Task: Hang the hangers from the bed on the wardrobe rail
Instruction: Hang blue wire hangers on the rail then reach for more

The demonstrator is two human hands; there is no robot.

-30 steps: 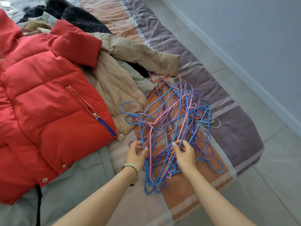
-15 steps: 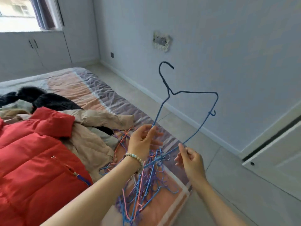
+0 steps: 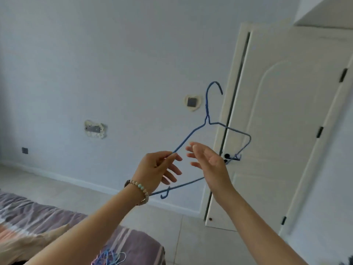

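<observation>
A blue wire hanger (image 3: pixel 207 111) is held up in the air in front of the wall, hook uppermost. My left hand (image 3: pixel 158 170), with a bead bracelet at the wrist, pinches its left sloping arm between thumb and fingers. My right hand (image 3: pixel 209 162) is just to the right, palm turned toward the hanger with fingers spread; it hides part of the bottom bar, and no grip shows. The tips of the other coloured hangers (image 3: pixel 109 258) peek up at the bottom edge, on the bed (image 3: pixel 80 219). No wardrobe rail is in view.
A white door (image 3: pixel 282 131) stands ajar on the right with its handle behind the hanger. The pale wall (image 3: pixel 95 64) carries two uncovered socket boxes. A beige jacket (image 3: pixel 28 243) lies on the bed at lower left. Tiled floor lies between bed and wall.
My view has swung up and right from the bed toward the door. The blue hanger has come free of the pile and risen. My right hand has let go of its bottom bar.
</observation>
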